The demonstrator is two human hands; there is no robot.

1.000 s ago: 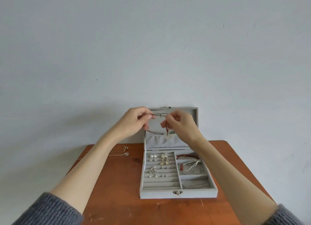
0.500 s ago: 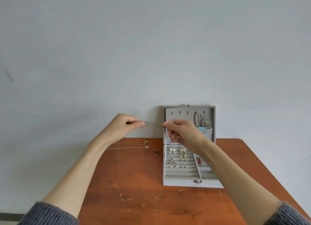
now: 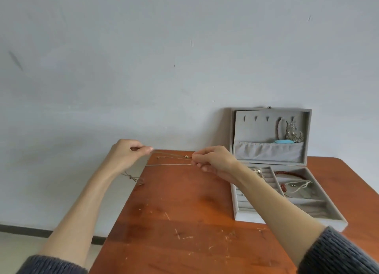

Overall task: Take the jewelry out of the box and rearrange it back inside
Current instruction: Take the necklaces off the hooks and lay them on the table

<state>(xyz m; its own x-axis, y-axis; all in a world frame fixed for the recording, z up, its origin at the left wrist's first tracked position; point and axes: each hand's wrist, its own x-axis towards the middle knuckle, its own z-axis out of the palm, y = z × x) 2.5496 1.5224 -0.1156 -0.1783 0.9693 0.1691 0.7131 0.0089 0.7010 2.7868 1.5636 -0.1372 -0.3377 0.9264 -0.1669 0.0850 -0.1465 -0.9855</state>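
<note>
Stretching necklace left-right between hands

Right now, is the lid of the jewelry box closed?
No, the lid of the jewelry box stands open and upright against the wall, with its hooks and pocket showing.

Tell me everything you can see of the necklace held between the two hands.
The necklace is a thin, pale cord or chain, too fine to tell the material. It is stretched roughly level above the far left part of the wooden table. The left hand pinches one end, the right hand the other. A small light bead sits on it near the right hand. Another strand runs just below it; whether it is the same piece is unclear.
</note>
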